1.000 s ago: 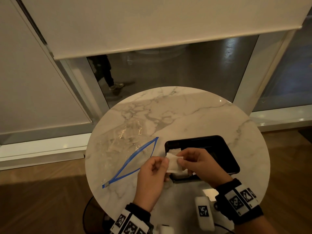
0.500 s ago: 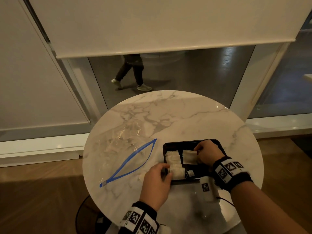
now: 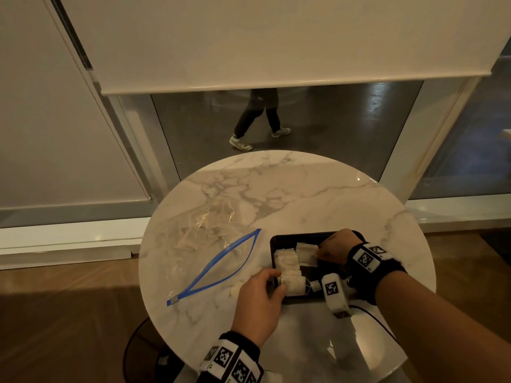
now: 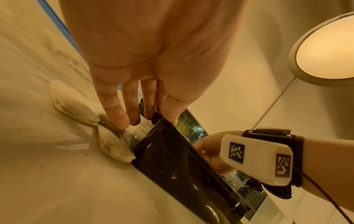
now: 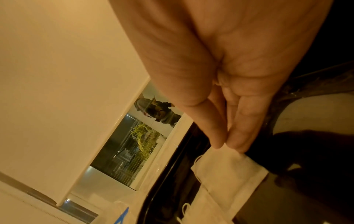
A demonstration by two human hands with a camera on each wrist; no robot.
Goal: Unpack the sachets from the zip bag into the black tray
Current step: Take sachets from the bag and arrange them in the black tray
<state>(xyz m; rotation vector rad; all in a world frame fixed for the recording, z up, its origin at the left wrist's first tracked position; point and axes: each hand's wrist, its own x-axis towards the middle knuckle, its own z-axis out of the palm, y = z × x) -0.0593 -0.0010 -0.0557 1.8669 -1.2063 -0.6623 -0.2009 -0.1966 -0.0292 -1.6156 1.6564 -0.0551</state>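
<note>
The black tray (image 3: pixel 301 235) sits right of centre on the marble table and holds several white sachets (image 3: pixel 286 259). My right hand (image 3: pixel 318 252) is inside it, pinching the corner of one sachet (image 5: pixel 229 168) between thumb and fingertips (image 5: pixel 237 142). My left hand (image 3: pixel 276 281) is at the tray's near-left corner, thumb and index finger around another sachet (image 3: pixel 293 284). In the left wrist view its other fingers (image 4: pixel 116 116) point down beside the tray (image 4: pixel 172 159), touching a loose sachet (image 4: pixel 113 145) on the table. The clear zip bag (image 3: pixel 204 244) lies open to the left, its blue zipper (image 3: pixel 221 269) gaping.
The round table's (image 3: pixel 318 189) edge curves close behind and to both sides. A second loose sachet (image 4: pixel 72 104) lies left of my left hand. A person's legs (image 3: pixel 257 120) pass behind the glass under a roller blind (image 3: pixel 276 40). A lamp (image 4: pixel 325 50) glows at the right.
A second ago both hands held one sachet over the tray's near edge. They have parted: the right went deeper into the tray, the left stayed at its corner. The passer-by moved right.
</note>
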